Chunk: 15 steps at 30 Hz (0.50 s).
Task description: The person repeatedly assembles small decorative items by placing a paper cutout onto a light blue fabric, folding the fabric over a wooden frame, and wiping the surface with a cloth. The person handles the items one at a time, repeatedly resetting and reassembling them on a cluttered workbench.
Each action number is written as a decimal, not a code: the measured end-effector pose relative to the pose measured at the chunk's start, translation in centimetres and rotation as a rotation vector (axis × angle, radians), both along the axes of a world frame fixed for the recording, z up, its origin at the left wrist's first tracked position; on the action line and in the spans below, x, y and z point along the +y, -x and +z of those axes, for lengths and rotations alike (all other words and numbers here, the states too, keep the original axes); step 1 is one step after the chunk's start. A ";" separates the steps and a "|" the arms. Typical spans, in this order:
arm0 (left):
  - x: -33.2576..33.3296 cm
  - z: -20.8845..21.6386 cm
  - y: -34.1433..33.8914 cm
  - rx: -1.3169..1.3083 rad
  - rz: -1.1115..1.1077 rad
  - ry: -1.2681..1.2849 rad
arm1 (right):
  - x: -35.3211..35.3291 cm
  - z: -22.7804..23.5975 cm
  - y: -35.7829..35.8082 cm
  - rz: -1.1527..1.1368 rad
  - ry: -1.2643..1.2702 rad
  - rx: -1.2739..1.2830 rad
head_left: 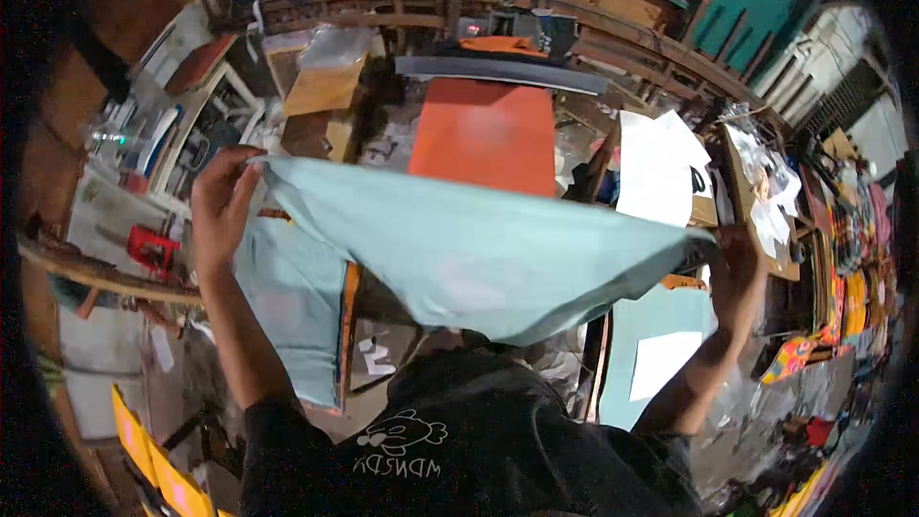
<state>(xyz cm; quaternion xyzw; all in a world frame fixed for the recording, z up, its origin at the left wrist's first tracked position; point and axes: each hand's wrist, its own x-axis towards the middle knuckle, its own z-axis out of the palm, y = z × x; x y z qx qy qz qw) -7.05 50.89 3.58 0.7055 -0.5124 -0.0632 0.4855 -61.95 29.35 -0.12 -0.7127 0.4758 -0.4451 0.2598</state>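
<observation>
A pale blue-green cloth (450,230) is stretched across in front of me, its top edge taut and its lower part sagging in folds. My left hand (222,203) pinches its upper left corner between thumb and fingers. At the other end, my right hand (737,273) grips the upper right corner, where the fabric bunches. Below the left hand lies another pale blue-green cloth (292,316) on a board. A similar cloth (627,340) is spread beneath my right forearm, with a white sheet (665,364) on it.
An orange-red panel (483,129) lies beyond the held cloth, with a grey bar (498,72) across its far end. White sheets (661,168) sit to the right, and a brown board (325,86) to the left. A red plastic stool (153,251) stands far left. Colourful fabrics (852,278) are stacked far right.
</observation>
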 end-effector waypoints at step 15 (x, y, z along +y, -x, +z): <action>-20.6 -2.3 -13.7 -0.195 -0.178 0.336 | -18.5 2.6 -12.2 0.080 0.460 0.056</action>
